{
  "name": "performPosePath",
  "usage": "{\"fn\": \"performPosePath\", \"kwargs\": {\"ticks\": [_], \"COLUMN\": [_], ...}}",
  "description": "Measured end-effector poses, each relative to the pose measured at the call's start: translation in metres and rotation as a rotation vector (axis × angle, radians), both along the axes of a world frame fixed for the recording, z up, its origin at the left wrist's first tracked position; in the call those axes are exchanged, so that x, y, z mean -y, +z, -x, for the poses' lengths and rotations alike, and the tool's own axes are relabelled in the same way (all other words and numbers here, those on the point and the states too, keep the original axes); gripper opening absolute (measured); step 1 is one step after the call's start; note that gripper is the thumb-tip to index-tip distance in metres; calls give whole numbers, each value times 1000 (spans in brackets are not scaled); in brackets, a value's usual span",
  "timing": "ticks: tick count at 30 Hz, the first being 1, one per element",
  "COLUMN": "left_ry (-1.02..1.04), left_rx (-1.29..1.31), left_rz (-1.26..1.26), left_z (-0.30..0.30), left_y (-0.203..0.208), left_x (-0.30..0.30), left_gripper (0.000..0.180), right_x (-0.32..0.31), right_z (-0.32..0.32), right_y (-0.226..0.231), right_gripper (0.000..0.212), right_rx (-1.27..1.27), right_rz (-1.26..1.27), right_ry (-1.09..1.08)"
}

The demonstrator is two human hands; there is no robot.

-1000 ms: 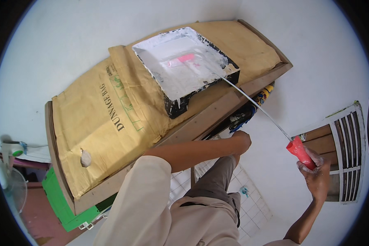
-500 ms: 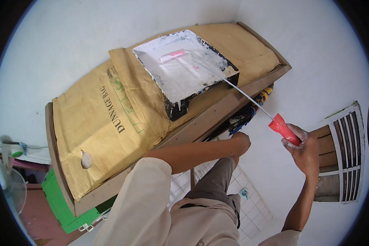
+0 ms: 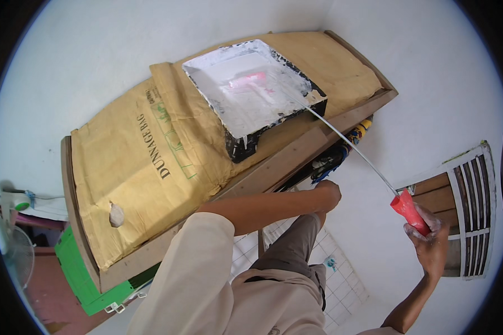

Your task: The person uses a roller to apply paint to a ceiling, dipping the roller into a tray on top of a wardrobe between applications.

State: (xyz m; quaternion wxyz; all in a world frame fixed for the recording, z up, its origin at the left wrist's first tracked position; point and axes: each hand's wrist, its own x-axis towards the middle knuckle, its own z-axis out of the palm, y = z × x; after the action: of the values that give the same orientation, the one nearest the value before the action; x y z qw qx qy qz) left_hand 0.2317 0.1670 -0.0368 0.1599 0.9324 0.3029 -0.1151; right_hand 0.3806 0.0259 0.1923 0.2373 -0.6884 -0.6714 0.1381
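Observation:
My right hand point(image 3: 429, 237), smeared with white paint, is closed around the pink handle of a paint roller point(image 3: 411, 214). Its long thin metal rod runs up and left to a pink-and-white roller head point(image 3: 248, 80), which lies on the paint in a black tray point(image 3: 241, 149) coated with white. The tray rests on a brown paper dunnage bag point(image 3: 134, 184). My left hand point(image 3: 328, 196) is bent down by my leg near the board's lower edge; its fingers are hidden.
The bag covers a brown wooden board or tabletop point(image 3: 145, 254) with raised end strips. Beneath its left end is a green crate point(image 3: 75, 279), with a fan point(image 3: 21, 257) beside it. White walls surround the board, and a slatted window point(image 3: 475, 206) is at right.
My right hand has moved down and to the right with the handle. The roller head has slid a little toward me and to the right in the tray. The left hand stays put.

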Motion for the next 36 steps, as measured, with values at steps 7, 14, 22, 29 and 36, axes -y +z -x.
{"fn": "performPosePath", "kwargs": {"ticks": [7, 14, 22, 29, 36], "left_ry": [10, 36, -4, -38, -78], "left_rx": [44, 71, 80, -73, 365], "left_rz": [-33, -26, -34, -77, -157], "left_z": [6, 6, 12, 9, -1], "left_y": [-3, -7, -8, -15, -23], "left_x": [0, -2, -9, -22, -25], "left_gripper": [24, 25, 25, 30, 32], "right_x": [-45, -49, 8, 54, 124], "right_z": [13, 35, -1, -27, -42], "right_y": [-25, -15, -8, -68, -137], "right_gripper": [41, 40, 29, 21, 23], "right_rx": [95, 152, 156, -22, -307], "right_rz": [-29, 51, 55, 103, 18], "right_ry": [128, 147, 13, 30, -122]}}
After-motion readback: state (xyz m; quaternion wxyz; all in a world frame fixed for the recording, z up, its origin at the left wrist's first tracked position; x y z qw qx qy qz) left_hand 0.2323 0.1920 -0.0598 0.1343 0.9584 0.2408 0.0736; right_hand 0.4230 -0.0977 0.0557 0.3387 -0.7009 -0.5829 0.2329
